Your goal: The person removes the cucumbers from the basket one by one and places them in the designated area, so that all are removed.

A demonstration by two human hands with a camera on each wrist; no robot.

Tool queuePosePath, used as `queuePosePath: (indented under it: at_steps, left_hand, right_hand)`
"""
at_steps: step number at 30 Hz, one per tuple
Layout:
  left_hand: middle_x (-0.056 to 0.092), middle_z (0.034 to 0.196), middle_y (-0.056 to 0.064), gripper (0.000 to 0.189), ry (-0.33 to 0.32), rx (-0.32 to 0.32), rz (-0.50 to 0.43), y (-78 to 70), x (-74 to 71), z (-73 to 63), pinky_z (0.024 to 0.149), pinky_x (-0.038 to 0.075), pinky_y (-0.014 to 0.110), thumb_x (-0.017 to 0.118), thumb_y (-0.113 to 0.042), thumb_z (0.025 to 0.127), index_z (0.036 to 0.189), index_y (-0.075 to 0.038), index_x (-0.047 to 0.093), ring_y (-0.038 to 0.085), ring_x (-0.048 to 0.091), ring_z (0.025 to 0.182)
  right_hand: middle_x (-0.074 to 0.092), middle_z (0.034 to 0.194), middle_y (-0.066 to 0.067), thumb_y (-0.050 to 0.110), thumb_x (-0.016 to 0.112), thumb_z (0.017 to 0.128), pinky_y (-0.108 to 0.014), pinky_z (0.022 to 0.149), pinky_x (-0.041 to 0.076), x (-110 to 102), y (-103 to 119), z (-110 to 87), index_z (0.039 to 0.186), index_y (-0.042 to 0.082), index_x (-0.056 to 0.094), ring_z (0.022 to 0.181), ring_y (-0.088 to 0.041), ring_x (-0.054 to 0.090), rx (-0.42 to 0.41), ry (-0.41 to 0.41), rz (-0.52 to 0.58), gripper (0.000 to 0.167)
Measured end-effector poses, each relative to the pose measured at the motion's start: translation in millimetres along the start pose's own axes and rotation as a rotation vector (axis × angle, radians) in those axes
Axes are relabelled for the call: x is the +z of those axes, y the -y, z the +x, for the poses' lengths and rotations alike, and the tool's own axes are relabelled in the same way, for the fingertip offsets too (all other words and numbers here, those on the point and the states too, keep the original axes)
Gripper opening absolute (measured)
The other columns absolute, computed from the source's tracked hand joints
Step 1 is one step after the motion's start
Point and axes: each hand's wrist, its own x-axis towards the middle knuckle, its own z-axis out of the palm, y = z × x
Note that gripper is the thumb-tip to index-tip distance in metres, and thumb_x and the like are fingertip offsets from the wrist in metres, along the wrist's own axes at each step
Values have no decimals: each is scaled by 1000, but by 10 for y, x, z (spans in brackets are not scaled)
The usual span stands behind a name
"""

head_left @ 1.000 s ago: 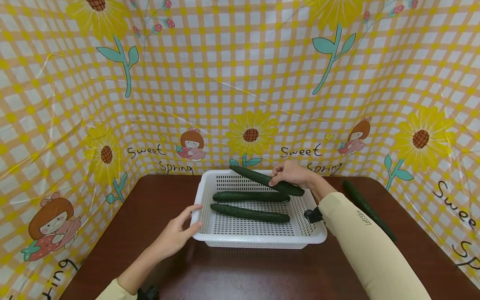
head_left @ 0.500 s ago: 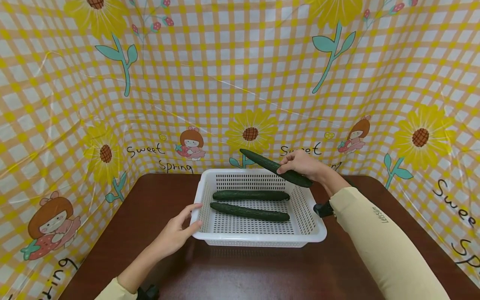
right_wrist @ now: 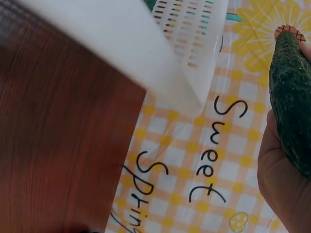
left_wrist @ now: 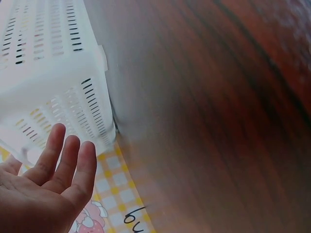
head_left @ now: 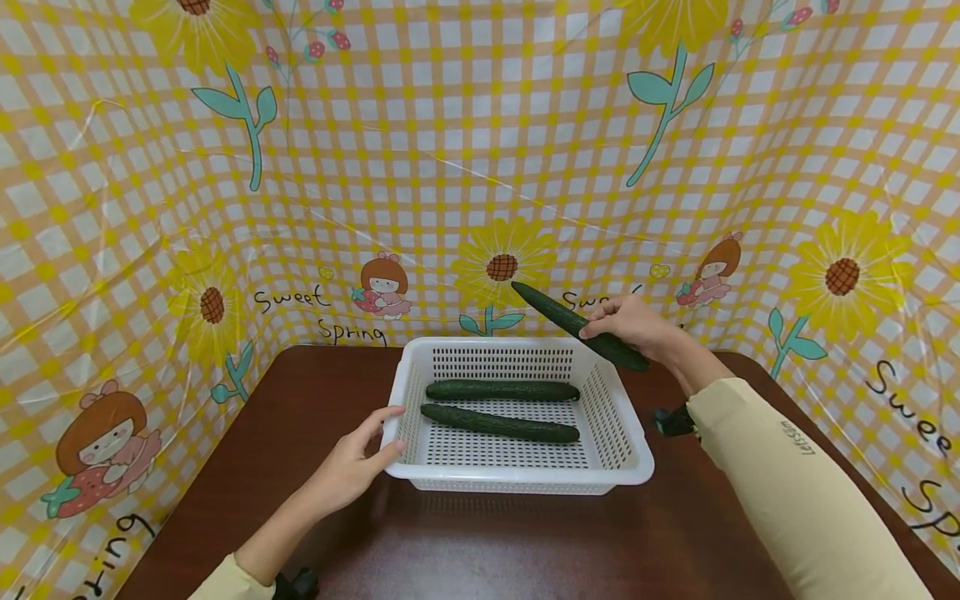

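Note:
My right hand (head_left: 633,323) grips a dark green cucumber (head_left: 551,308) above the back right corner of a white perforated plastic basket (head_left: 525,476). The cucumber slants, its left end higher. The right wrist view shows this cucumber (right_wrist: 294,97) up close against the palm. Two more cucumbers lie side by side in the basket, a rear one (head_left: 502,390) and a front one (head_left: 498,423). At the basket's left rim, my left hand (head_left: 348,467) rests with thumb and forefinger spread apart. Several straight fingers (left_wrist: 60,160) show beside the basket wall in the left wrist view.
The basket stands on a dark brown wooden table (head_left: 480,542). A checked cloth (head_left: 450,183) printed with sunflowers rises behind the table and along both sides. My right forearm covers part of the table's right side.
The right hand has lifted the cucumber up and to the right, away from over the basket's middle. A cucumber on the table's right is now hidden behind the arm. The left hand stays put.

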Motion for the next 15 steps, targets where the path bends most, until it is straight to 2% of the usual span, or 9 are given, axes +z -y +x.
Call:
queuePosePath:
  at_steps: [6, 10, 15]
  left_hand:
    - [63, 113, 5, 54, 1, -4, -2, -9, -1, -3, 80, 46, 32, 63, -37, 100, 148, -22, 45, 19, 58, 102]
    - [63, 114, 6, 54, 2, -4, -2, -3, -1, -2, 80, 46, 33, 63, -38, 100, 149, -22, 45, 20, 58, 102]
    - [63, 113, 5, 55, 2, -8, -5, 2, -4, -5, 83, 47, 35, 63, -39, 100, 149, -24, 45, 19, 58, 103]
  right_hand:
    - [69, 87, -3, 18, 80, 85, -37, 67, 57, -107, -73, -71, 99, -1, 72, 72, -19, 67, 35, -56, 12, 25]
    - [69, 90, -1, 20, 80, 85, -37, 69, 58, -186, -130, -122, 100, -1, 74, 74, -18, 68, 44, -109, -4, 26]
    - [68, 82, 4, 21, 82, 83, -34, 65, 57, -286, -206, -192, 88, 4, 75, 69, -14, 67, 60, -161, -12, 19]
